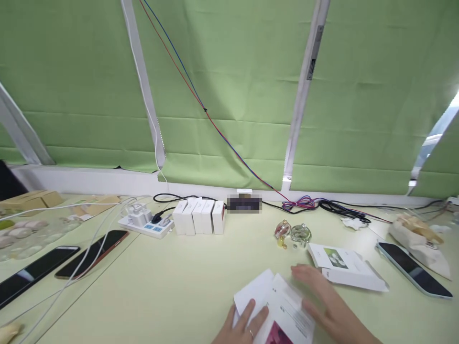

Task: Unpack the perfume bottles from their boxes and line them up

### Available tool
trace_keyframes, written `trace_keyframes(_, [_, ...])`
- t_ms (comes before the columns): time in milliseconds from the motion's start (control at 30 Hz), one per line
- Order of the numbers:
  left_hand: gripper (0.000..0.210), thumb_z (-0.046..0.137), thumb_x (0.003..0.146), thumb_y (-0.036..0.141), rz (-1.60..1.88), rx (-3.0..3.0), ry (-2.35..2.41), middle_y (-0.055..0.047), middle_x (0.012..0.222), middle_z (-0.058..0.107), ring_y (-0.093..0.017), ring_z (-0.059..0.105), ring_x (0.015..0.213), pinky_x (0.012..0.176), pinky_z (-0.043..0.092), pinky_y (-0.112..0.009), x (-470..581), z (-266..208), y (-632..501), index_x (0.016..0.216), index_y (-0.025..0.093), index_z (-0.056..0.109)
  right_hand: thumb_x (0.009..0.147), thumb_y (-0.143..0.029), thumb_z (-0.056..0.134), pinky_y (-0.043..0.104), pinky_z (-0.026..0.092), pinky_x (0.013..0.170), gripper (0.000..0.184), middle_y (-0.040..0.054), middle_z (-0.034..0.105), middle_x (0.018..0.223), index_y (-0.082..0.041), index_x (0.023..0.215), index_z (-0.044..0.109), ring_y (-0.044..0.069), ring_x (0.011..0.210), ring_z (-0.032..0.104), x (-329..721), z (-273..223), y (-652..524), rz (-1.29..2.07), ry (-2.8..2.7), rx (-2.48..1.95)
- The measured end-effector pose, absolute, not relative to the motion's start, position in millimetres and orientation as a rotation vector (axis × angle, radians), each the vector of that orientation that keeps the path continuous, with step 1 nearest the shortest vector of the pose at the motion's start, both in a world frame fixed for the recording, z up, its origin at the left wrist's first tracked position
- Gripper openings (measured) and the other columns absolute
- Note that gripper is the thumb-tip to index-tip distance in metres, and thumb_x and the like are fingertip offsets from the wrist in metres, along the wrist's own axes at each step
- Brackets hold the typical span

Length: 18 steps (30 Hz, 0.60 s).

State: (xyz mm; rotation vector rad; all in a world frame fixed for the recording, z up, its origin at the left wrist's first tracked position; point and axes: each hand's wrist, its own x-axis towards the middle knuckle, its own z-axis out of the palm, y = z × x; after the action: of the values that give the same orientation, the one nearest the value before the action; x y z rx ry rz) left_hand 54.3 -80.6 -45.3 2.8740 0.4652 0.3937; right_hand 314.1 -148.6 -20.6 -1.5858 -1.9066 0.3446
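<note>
My left hand (242,327), with a ring on one finger, lies with its fingers spread flat on a white printed sheet or flattened carton (287,306). That piece carries small text and a magenta picture, and its lower end is cut off by the frame. Beside its right edge is my right hand (319,298), slightly blurred, fingers stretched out and apart; whether it touches the edge I cannot tell. An opened white box (355,277) with a green picture on its flap lies just beyond my right hand. Two coiled bracelet-like items, one reddish (282,228) and one greenish (301,233), rest farther back.
Several small white boxes (199,217) stand in a row by a power strip (147,224). Phones lie at left (91,255) and right (412,268). White cables (95,260) cross the left side. Black cable coils (344,210) and a beige pouch (418,241) sit at the back right.
</note>
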Motion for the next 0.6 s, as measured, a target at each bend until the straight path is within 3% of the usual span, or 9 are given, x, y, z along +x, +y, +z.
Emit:
trace_keyframes(100, [0.056,0.071,0.068,0.031,0.327,2.855,0.499,-0.006,0.136,0.043,-0.039,0.041,0.12,0.09,0.041,-0.059,54.4,-24.3,-59.8,0.119,0.039,0.05,0.084,-0.045,0.05,0.051,0.029,0.104,0.052,0.0061,0.029,0.144,-0.031,0.133,0.038,0.028,0.133,0.023,308.3,-36.3,-156.4,0.481,-2.13,-1.595])
trace_keyframes(167, [0.061,0.068,0.065,0.025,0.301,2.806,0.563,-0.007,0.14,0.038,-0.038,0.036,0.125,0.095,0.036,-0.059,53.1,-9.1,-46.4,0.122,0.036,0.048,0.085,-0.045,0.048,0.052,0.028,0.104,0.055,0.0068,0.027,0.145,-0.03,0.135,0.034,0.029,0.134,0.019,299.4,-41.9,-145.9,0.457,-2.108,-1.648])
trace_keyframes(300, [0.053,0.047,0.076,0.008,0.401,2.752,0.832,-0.007,0.136,0.044,-0.03,0.037,0.127,0.099,0.034,-0.055,47.6,-2.7,-17.4,0.122,0.032,0.049,0.087,-0.039,0.044,0.053,0.029,0.102,0.049,0.0112,0.041,0.135,-0.026,0.133,0.039,0.032,0.13,0.027,270.8,-45.4,-106.9,0.279,-1.973,-1.811])
trace_keyframes(400, [0.056,0.041,0.075,0.002,0.436,2.731,1.039,-0.007,0.139,0.04,-0.027,0.032,0.13,0.103,0.03,-0.052,38.4,-12.8,-1.7,0.125,0.028,0.047,0.087,-0.036,0.042,0.053,0.031,0.1,0.046,0.0114,0.047,0.128,-0.025,0.132,0.042,0.032,0.125,0.032,248.9,-46.2,-79.9,0.183,-1.945,-1.842])
trace_keyframes(533, [0.054,0.044,0.08,0.017,0.402,2.677,1.135,-0.004,0.145,0.027,-0.025,0.022,0.134,0.109,0.024,-0.045,28.4,-17.9,2.4,0.134,0.024,0.036,0.088,-0.034,0.039,0.049,0.032,0.1,0.045,0.008,0.048,0.125,-0.028,0.133,0.039,0.029,0.122,0.034,238.3,-49.1,-64.4,0.222,-1.948,-1.76])
trace_keyframes(600, [0.068,0.053,0.077,0.032,0.4,2.634,1.185,-0.006,0.148,0.018,-0.029,0.021,0.133,0.107,0.026,-0.045,28.0,-15.7,1.2,0.138,0.023,0.027,0.089,-0.034,0.037,0.045,0.032,0.101,0.045,0.0069,0.049,0.124,-0.027,0.133,0.038,0.026,0.121,0.036,241.4,-51.1,-64.2,0.287,-1.918,-1.663])
